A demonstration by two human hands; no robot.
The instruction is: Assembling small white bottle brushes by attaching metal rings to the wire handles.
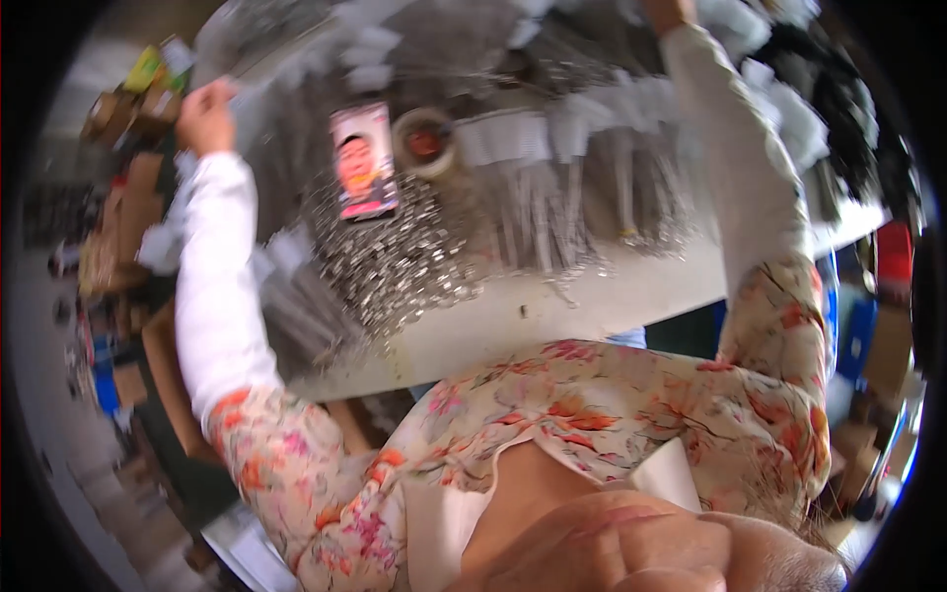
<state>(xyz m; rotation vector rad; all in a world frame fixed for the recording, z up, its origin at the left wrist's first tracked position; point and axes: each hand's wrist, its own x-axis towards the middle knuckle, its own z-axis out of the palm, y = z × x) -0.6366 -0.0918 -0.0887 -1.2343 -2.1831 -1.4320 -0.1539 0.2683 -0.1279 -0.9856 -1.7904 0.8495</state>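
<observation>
i cannot tell whether the blurred left hand [207,116] or cut-off right hand [672,12] pinches anything; grey bundles [518,212] lie on the desk [552,318] beside metal pieces [395,276], which a brushing sleeve [222,271] could spill.

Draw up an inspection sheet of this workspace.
Surface: pale table, its near edge slanting across the view.
Job's things: small shiny metal pieces heaped loose; thin grey bundles with whitish ends to their right, blurred.
Clutter: phone with lit screen; round tub beside it, something reddish inside.
Left hand: at the table's left side, blurred; grip unclear.
Right hand: at the upper edge, mostly cut off; grip unclear.
Cables: nothing seen for certain.
Surroundings: cardboard at left; blue box and red item at right.
</observation>
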